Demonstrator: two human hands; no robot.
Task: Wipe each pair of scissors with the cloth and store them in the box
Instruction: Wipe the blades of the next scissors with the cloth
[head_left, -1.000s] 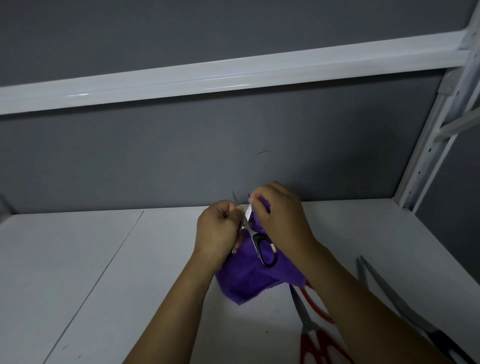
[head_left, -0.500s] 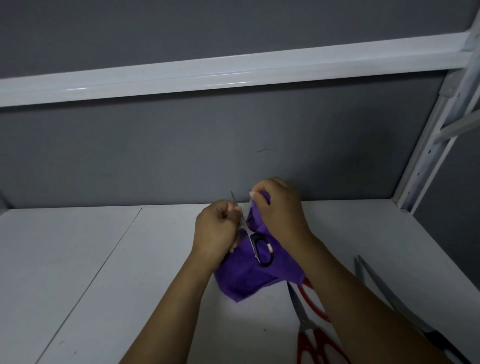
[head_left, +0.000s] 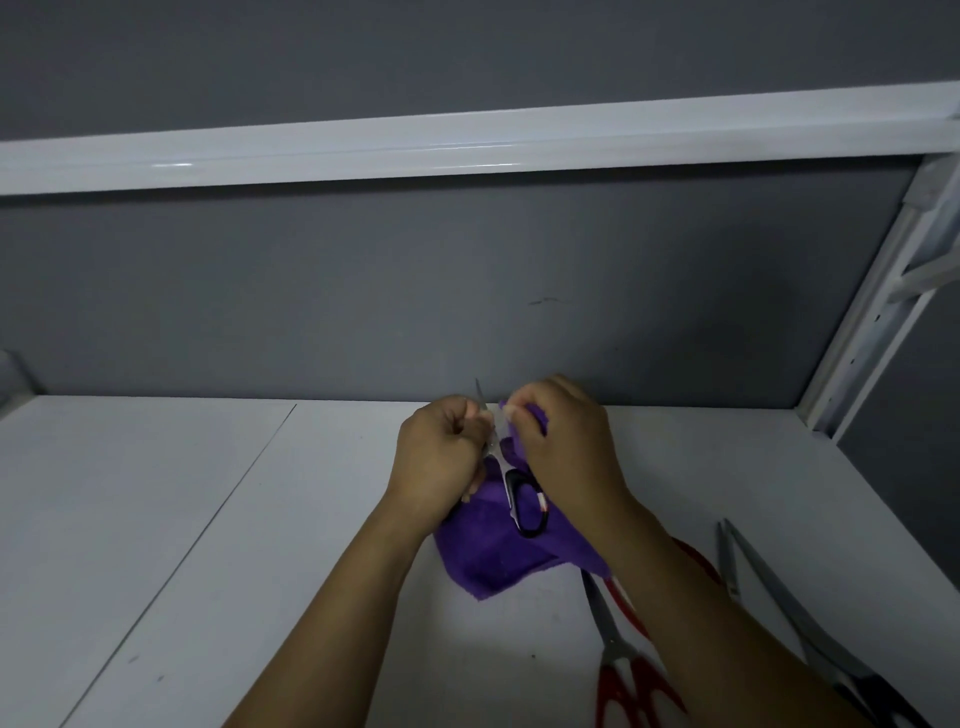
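The left hand (head_left: 441, 457) is curling into a tight fist, gripping the small scissors (head_left: 519, 493) around the blades. The blade tip is poking up above the knuckles and the black handle loop is hanging down toward the person. The right hand (head_left: 566, 447) is closing its thumb and fingertips on a fold of the purple cloth (head_left: 498, 556), pinching it against the blade just beside the left fist, so both hands are nearly touching. The rest of the cloth is drooping below the hands, hiding the lower side of the scissors. All of this is being held a little above the white table (head_left: 208, 519), near the grey wall (head_left: 363, 291).

The right forearm is crossing over the red scissors (head_left: 618, 654), covering part of them; they are lying on the table by the near edge. The grey scissors (head_left: 821, 644) are lying further right, blades pointing away. A white rail (head_left: 467, 150) is running overhead, meeting a post (head_left: 883, 312) on the right.
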